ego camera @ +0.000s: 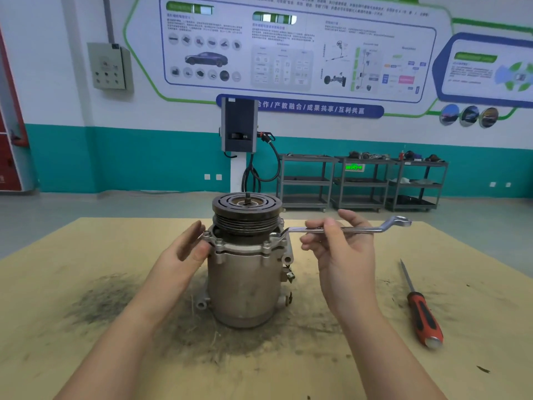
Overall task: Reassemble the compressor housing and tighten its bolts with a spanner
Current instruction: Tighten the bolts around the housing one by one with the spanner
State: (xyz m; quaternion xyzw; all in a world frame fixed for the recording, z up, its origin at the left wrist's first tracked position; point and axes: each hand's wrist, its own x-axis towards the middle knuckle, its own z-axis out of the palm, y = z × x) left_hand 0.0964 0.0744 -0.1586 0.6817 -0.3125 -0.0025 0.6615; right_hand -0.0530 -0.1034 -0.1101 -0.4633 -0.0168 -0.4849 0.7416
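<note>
From the head camera, the compressor (245, 272), a dull cast-metal cylinder with a grooved pulley on top, stands upright mid-tabletop. The right hand (337, 249) pinches a steel spanner (346, 228) lying level, its ring end on a right-side flange bolt. The left hand (184, 252), fingers straight, steadies the flange's left side.

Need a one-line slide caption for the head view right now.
Left hand steadies the upright compressor while the right hand holds a spanner on a flange bolt; screwdriver lies nearby.
</note>
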